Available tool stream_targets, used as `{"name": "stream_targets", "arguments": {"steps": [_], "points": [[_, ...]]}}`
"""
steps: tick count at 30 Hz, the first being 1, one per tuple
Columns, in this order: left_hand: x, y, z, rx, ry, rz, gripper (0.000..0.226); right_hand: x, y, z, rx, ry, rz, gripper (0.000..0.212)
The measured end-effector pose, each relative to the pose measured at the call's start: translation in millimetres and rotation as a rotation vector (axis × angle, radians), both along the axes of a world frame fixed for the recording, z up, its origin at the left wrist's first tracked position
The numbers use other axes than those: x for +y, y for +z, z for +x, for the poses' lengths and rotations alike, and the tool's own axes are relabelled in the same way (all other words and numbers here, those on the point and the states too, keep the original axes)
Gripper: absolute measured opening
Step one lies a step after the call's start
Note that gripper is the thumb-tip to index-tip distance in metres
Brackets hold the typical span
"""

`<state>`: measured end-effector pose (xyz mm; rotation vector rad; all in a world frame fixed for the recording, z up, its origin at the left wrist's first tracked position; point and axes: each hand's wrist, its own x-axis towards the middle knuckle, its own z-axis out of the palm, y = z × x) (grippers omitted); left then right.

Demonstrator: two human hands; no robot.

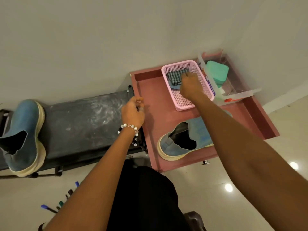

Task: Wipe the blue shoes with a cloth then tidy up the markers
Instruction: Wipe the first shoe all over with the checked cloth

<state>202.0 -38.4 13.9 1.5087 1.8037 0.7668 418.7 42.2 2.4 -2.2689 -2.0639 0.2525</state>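
One blue shoe with a cream sole lies on the dusty black bench at the left. The other blue shoe lies in the pink tray, partly under my right forearm. A checked cloth sits in the pink mesh basket at the tray's back. My right hand reaches into the basket and its curled fingers grip the cloth's edge; the fingertips are hidden. My left hand, with a bead bracelet, hovers by the tray's left rim, fingers loosely curled and holding nothing. Several markers lie on the floor at the lower left.
A clear plastic bin with a green box stands behind the basket against the wall. A black garment covers my lap below the tray. Glossy floor tiles spread to the right.
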Motion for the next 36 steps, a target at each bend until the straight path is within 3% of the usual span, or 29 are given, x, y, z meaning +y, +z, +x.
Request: {"name": "stream_targets", "arguments": {"steps": [3,7,12,18,23,28,31,34,36], "points": [[16.1,-7.3,2.0,0.000,-0.027,0.026,0.024,22.7,-19.4,-0.7,-0.160,0.102,-0.102,0.068],[23.3,-15.6,3.5,-0.075,-0.059,0.042,0.025,30.4,-22.1,-3.5,-0.124,0.014,-0.018,0.039],[17.2,-5.3,4.2,-0.180,-0.017,0.008,0.028,9.6,6.8,-0.9,0.367,-0.236,0.300,0.040],[-27.8,56.4,21.6,-0.592,0.095,-0.025,0.019,-106.2,77.1,-26.1,0.789,-0.249,0.537,0.039],[-113.0,99.0,39.5,-0.942,0.121,-0.192,0.014,-221.2,100.2,-55.7,0.934,-0.206,0.411,0.041],[-184.2,103.8,37.2,-1.134,0.239,-0.311,0.012,-286.1,112.4,-57.4,1.110,0.094,-0.026,0.058],[-204.2,112.4,29.7,-1.074,0.175,-0.329,0.012,-306.0,123.5,-49.3,1.173,0.082,-0.071,0.048],[-214.6,119.9,25.4,-0.878,0.063,-0.293,0.016,-315.2,127.2,-42.5,1.101,0.005,0.008,0.028],[-217.3,121.8,22.0,-0.799,0.030,-0.274,0.020,-318.6,130.6,-38.0,1.164,-0.080,0.096,0.012]]}}
